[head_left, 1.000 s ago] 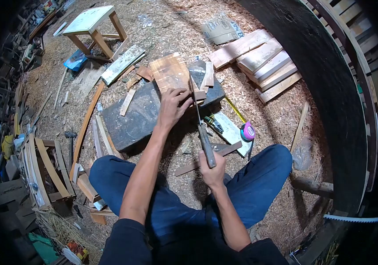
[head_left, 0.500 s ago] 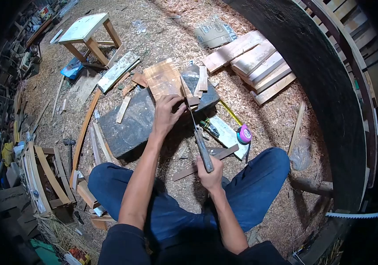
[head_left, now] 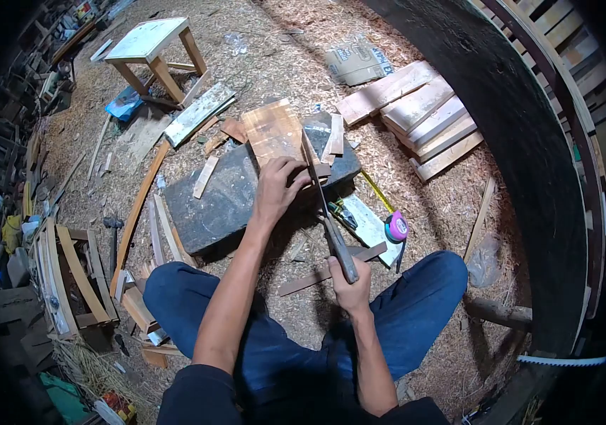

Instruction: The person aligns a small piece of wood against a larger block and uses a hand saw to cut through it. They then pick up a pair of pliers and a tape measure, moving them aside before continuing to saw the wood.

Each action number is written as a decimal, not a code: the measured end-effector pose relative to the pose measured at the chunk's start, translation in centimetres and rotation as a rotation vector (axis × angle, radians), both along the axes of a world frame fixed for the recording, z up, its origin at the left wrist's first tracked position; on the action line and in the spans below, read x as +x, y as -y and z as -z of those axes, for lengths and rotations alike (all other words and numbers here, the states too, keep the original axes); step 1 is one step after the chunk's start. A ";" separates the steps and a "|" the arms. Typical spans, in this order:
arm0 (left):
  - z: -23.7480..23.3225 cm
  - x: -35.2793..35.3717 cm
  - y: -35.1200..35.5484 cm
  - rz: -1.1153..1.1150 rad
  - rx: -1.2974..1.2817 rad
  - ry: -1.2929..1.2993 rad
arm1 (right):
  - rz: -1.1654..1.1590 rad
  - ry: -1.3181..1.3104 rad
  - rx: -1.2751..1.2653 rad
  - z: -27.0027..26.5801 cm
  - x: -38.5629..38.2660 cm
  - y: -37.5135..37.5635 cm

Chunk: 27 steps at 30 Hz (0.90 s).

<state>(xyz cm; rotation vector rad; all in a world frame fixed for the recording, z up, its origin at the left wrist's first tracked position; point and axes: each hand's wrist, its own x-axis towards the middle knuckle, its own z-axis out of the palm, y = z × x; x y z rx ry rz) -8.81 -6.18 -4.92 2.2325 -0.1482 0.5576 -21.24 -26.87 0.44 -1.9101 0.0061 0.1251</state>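
Note:
My right hand is closed around the long straight handle of a hand saw. Its narrow blade points away from me and lies against a small dark brown wood strip. My left hand, fingers curled, presses at the near end of a light wooden board and appears to pin the strip there; its fingertips are beside the blade. Under the board is a dark, heavy block. Another brown strip lies on the ground beneath the saw handle.
Right of the block, a white board carries pliers and a pink tape measure with yellow tape pulled out. Stacked planks lie farther right. A small stool stands far left. Wood shavings cover the ground.
The whole view has shifted slightly, so most things sit a little farther right. The saw handle and right hand have moved slightly; the left hand stays on the wood.

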 end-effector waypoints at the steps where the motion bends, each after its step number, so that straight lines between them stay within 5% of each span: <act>1: 0.0 0.0 -0.1 -0.003 -0.001 -0.002 | -0.003 -0.002 -0.001 -0.1 0.0 -0.1; 27: 0.3 0.3 0.0 -0.017 0.056 0.044 | 0.053 0.010 0.030 0.8 -1.1 0.1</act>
